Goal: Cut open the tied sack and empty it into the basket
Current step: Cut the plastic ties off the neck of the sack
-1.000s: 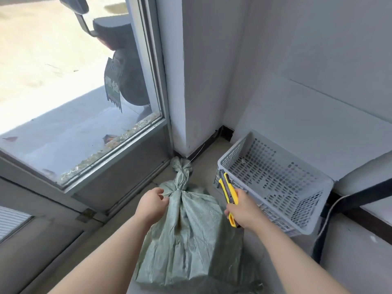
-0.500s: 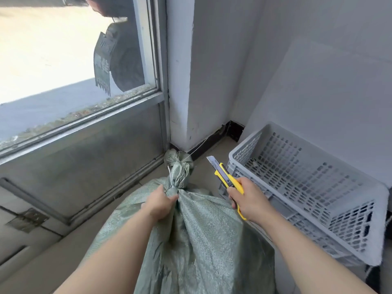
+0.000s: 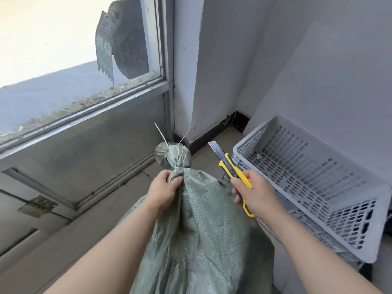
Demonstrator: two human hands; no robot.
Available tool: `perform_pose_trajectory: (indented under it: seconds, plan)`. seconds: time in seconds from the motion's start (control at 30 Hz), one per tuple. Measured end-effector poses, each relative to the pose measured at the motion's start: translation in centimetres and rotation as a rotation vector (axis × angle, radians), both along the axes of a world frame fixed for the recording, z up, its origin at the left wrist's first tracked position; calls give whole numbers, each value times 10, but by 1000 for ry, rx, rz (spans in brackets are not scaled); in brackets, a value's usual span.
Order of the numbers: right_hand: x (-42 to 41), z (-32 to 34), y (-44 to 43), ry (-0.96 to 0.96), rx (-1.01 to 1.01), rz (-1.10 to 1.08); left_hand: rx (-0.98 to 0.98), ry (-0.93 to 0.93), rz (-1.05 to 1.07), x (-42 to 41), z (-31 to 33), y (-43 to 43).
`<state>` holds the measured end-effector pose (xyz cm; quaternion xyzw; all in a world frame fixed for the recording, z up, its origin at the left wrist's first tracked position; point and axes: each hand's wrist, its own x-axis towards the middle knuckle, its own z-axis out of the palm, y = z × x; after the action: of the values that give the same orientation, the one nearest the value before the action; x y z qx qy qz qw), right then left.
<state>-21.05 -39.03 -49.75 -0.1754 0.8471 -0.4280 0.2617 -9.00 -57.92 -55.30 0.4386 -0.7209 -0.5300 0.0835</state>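
A grey-green woven sack [image 3: 203,230] stands upright in front of me, its neck bunched into a knot [image 3: 172,154] bound with a thin tie whose two ends stick up. My left hand [image 3: 163,188] grips the neck just below the knot. My right hand [image 3: 257,195] holds a yellow utility knife [image 3: 230,168] with the blade extended, pointing up and left, a short way right of the knot and apart from it. A grey perforated plastic basket [image 3: 377,211] sits on the floor to the right, beside the sack.
A window with a metal frame [image 3: 84,111] fills the left side. A white wall column [image 3: 184,71] stands behind the sack, with a dark skirting board at its foot. A metal hinge plate [image 3: 37,206] lies on the floor at left.
My left hand has lifted the sack's neck higher, so the knot stands upright. The knife blade has come out and risen toward the knot. The view has moved closer and lower.
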Motion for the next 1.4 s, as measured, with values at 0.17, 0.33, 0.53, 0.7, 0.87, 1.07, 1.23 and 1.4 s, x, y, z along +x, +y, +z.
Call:
perform_pose_trajectory:
  seconds: [0.17, 0.33, 0.53, 0.7, 0.87, 1.07, 1.23, 1.4]
  plan:
    - [10, 59, 13, -110, -33, -8, 62, 23, 20, 14, 54, 21]
    - [22, 111, 39, -99, 35, 101, 147, -16, -111, 22, 111, 50]
    - [33, 161, 77, 8, 146, 237, 135, -101, -127, 33, 151, 78]
    - [41, 183, 97, 157, 335, 357, 118, -142, -150, 39, 164, 92]
    - [48, 188, 106, 314, 479, 408, 135, -150, -143, 46, 166, 106]
    - [56, 185, 112, 362, 531, 455, 132, -133, -111, 50, 165, 119]
    - [63, 185, 116, 385, 528, 457, 136, -129, -98, 52, 163, 127]
    - [66, 189, 120, 394, 505, 450, 147, -142, -78, 54, 163, 129]
